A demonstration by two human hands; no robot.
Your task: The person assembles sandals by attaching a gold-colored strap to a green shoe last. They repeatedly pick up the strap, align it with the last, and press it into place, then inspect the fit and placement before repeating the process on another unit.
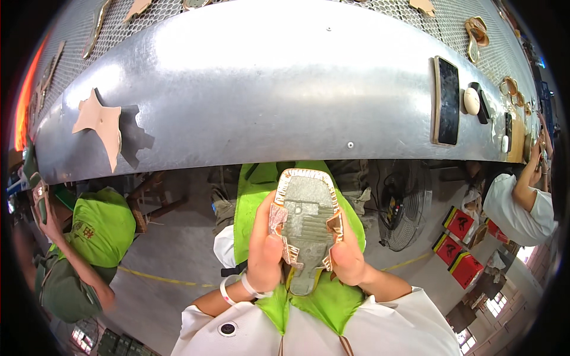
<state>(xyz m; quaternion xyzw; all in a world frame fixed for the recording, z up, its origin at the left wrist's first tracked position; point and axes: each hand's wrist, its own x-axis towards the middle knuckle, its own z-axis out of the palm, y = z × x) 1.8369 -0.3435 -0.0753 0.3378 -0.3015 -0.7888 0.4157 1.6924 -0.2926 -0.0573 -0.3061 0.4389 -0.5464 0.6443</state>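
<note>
Above my lap, in front of a lime-green apron (252,196), I hold a sandal bottom up (306,228), its wide toe end pointing away from me. The underside is grey and ridged, with a pleated pale edge around the toe. Shiny copper-coloured upper material folds over at both sides. My left hand (264,258) grips its left side, the thumb pressed near the folded edge. Along the right side, my right hand (349,258) is closed in the same way. Fingers behind the sandal are mostly hidden.
A metal bench (255,113) curves ahead, bearing a phone (446,101), a white oval object (471,101) and a beige star-shaped piece (101,121). Beyond it, metal mesh (160,24) carries shoe parts. Below right stand a fan (404,210) and red boxes (457,249). Co-workers sit on both sides.
</note>
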